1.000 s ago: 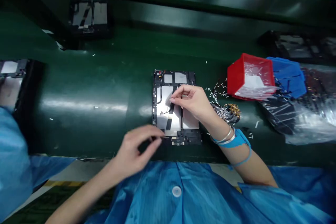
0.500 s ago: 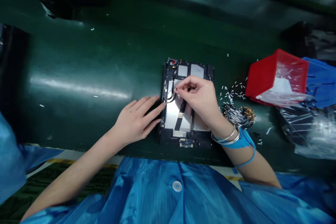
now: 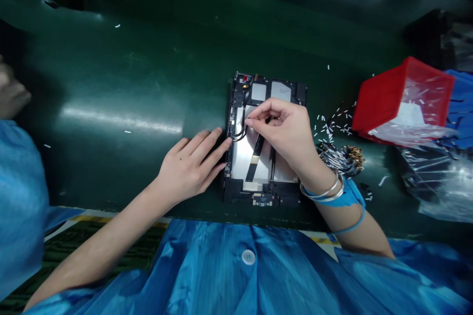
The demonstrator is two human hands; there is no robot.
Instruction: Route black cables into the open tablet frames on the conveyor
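Observation:
An opened tablet-like device (image 3: 242, 162) lies in front of me, its silver plates, black flex ribbons and narrow circuit board exposed. Thumb and index finger of my right hand (image 3: 288, 130) pinch a thin black cable (image 3: 243, 133) over the upper middle of the device. The cable bends in a curve toward the board on the left side. My left hand (image 3: 188, 170) is stretched out flat at the device's left edge, one fingertip by the cable's end. Whether that fingertip presses on the connector cannot be made out.
To the right, a bundle of thin cables (image 3: 342, 158) lies beside scattered white slips (image 3: 327, 128). Beyond stand a red bin (image 3: 380, 101) and a blue bin (image 3: 467, 113), with plastic bags (image 3: 439, 182) in front. A co-worker's hand (image 3: 13, 91) and blue sleeve show at the left edge.
The view has shifted slightly, and a co-worker's hand has appeared at the left edge. My right hand keeps its pinch on the cable; both my hands stay nearly in place on the device.

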